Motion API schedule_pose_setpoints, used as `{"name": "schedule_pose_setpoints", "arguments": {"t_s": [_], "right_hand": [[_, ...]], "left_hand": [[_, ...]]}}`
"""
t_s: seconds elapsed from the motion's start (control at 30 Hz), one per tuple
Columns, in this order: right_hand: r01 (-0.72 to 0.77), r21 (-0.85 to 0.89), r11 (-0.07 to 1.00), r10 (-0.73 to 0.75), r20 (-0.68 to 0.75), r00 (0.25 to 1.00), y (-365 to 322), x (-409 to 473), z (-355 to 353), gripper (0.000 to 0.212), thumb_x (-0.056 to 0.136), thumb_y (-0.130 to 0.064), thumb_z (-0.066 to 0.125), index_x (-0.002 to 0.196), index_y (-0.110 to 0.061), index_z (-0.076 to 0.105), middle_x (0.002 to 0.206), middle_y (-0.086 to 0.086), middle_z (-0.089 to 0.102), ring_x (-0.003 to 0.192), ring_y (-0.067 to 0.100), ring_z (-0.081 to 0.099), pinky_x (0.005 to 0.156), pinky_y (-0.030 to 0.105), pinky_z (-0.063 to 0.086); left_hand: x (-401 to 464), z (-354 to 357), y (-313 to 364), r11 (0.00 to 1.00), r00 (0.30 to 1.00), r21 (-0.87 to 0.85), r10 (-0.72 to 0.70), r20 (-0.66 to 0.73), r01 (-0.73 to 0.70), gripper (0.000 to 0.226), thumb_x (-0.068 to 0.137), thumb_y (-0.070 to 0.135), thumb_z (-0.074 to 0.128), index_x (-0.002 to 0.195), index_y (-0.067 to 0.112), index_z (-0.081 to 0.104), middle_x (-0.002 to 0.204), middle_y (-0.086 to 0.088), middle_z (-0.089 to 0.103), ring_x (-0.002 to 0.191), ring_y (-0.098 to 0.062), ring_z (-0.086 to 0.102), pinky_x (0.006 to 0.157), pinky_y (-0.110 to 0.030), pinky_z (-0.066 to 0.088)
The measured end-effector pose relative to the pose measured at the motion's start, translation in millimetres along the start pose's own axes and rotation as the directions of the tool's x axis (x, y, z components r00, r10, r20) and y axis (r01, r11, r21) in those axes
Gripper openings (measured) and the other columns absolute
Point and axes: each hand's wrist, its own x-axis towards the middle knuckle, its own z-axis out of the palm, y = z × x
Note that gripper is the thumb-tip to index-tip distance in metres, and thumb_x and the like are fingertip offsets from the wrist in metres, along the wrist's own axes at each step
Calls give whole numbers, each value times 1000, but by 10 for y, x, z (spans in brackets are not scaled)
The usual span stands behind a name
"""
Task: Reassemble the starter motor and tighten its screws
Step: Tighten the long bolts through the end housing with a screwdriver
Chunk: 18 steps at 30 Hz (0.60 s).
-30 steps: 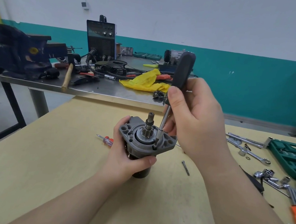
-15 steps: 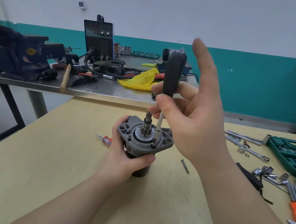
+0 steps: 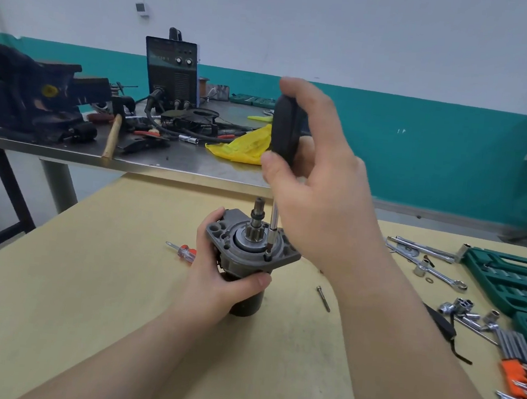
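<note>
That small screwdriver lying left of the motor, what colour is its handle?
The small screwdriver has a red handle, seen in the head view.

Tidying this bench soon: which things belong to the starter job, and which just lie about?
In use: starter motor, screwdriver, left hand, right hand.
Lying about: loose bolt, small red screwdriver, sockets, green tool case, yellow rag.

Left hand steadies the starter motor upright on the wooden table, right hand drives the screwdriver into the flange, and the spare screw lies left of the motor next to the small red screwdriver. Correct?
Not quite. In the head view the spare screw lies right of the starter motor, apart from the small red screwdriver, which is on the left. The rest holds: left hand steadying, right hand driving the screwdriver.
</note>
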Motion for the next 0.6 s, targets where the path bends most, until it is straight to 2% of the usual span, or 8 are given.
{"name": "schedule_pose_setpoints", "arguments": {"t_s": [0.03,0.1,0.17,0.33,0.37,0.5,0.53,0.6], "right_hand": [[-29,61,998,28,15,999,-9,37,-10,58,100,-15,62,141,-53,47,89,-25,66,77,9,68,74,22,56],[-72,165,984,67,38,997,-30,55,-34,55,101,-10,57,137,-51,52,106,-14,73,92,15,75,85,40,64],[-75,213,974,67,46,997,-38,23,-58,57,102,-5,54,137,-50,53,109,-5,74,95,18,78,87,48,65],[-46,278,959,25,78,997,-19,-6,-120,60,98,-3,61,138,-47,55,95,1,73,86,27,77,85,45,66],[-36,267,963,18,72,997,-16,-9,-128,62,97,-4,64,140,-48,53,92,0,72,85,27,77,84,46,66],[13,165,986,-12,-5,1000,-18,-37,-108,68,96,-8,72,147,-46,48,84,4,66,80,25,75,79,45,64],[24,122,992,-20,-33,999,-19,-41,-80,68,95,-10,73,147,-45,48,84,0,66,81,22,74,80,43,64],[40,33,999,-37,-91,995,-22,-43,-11,65,93,-14,75,147,-43,50,84,-18,61,85,10,70,84,37,62]], "left_hand": [[-4,-6,6,1000,1000,0,-2,-1,2,105,62,34,93,143,67,34,150,8,59,136,-14,61,106,-32,48],[-3,-18,16,1000,1000,2,-6,2,6,105,61,35,93,142,69,34,151,10,59,137,-14,59,107,-33,47],[3,-27,20,1000,1000,16,-20,7,20,106,61,37,93,141,70,32,150,14,59,138,-11,58,106,-31,46],[-17,-3,14,998,999,41,-37,-11,38,109,59,41,93,142,72,30,150,16,58,137,1,55,104,-18,46],[-22,7,13,998,999,45,-34,-14,34,110,58,41,93,143,70,30,150,16,58,137,1,55,106,-20,45],[-12,7,26,999,1000,35,-25,-11,26,111,58,38,94,146,64,32,152,9,57,139,-10,57,119,-43,45],[-12,5,30,999,1000,37,-21,-12,21,110,58,37,94,145,64,32,152,8,57,140,-12,57,120,-46,45],[-21,11,32,999,1000,51,-14,-18,14,108,58,37,95,141,70,34,150,13,58,139,-11,58,119,-47,46]]}}
